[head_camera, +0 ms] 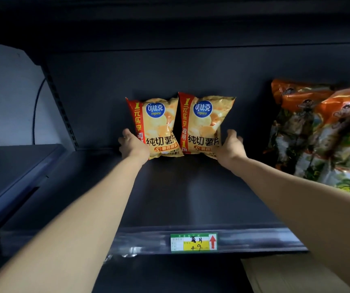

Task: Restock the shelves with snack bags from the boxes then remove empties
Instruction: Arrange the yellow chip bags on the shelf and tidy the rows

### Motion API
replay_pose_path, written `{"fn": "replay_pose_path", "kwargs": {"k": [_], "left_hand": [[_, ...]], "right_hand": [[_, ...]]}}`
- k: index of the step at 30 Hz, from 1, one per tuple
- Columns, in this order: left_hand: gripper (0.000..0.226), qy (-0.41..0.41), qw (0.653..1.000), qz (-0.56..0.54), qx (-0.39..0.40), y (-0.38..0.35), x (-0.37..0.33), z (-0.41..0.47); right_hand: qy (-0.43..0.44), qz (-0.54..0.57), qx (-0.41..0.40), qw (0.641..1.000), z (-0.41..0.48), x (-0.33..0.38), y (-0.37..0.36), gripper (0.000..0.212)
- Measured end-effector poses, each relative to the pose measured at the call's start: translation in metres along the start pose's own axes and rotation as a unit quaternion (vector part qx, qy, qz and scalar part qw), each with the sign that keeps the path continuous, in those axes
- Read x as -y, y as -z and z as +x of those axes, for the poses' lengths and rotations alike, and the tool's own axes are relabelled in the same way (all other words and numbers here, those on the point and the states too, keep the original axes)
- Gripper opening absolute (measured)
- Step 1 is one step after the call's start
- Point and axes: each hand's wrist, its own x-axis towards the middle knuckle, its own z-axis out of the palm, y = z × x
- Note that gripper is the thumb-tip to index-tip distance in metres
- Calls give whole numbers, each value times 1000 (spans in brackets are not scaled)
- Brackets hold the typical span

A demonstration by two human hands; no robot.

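Observation:
Two yellow-and-red chip bags stand upright side by side against the back wall of a dark shelf. The left chip bag has my left hand gripping its lower left corner. The right chip bag is held at its lower right corner by my right hand. Both arms reach deep into the shelf. The bags touch each other in the middle.
Large orange snack bags fill the right end of the same shelf. A price label sits on the shelf's front rail. A cardboard box shows at the bottom right. Another dark shelf lies to the left, with a black cable behind.

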Motion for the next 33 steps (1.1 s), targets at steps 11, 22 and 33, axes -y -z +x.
{"fn": "replay_pose_path", "kwargs": {"k": [11, 22, 33], "left_hand": [[18, -207, 963, 10, 172, -23, -46, -157], [16, -186, 776, 175, 577, -138, 4, -343], [52, 238, 740, 240, 581, -214, 105, -392]], "right_hand": [[107, -81, 43, 990, -89, -41, 80, 22], [-193, -245, 333, 890, -185, -205, 176, 27], [-298, -338, 269, 851, -221, -379, 177, 31]]}}
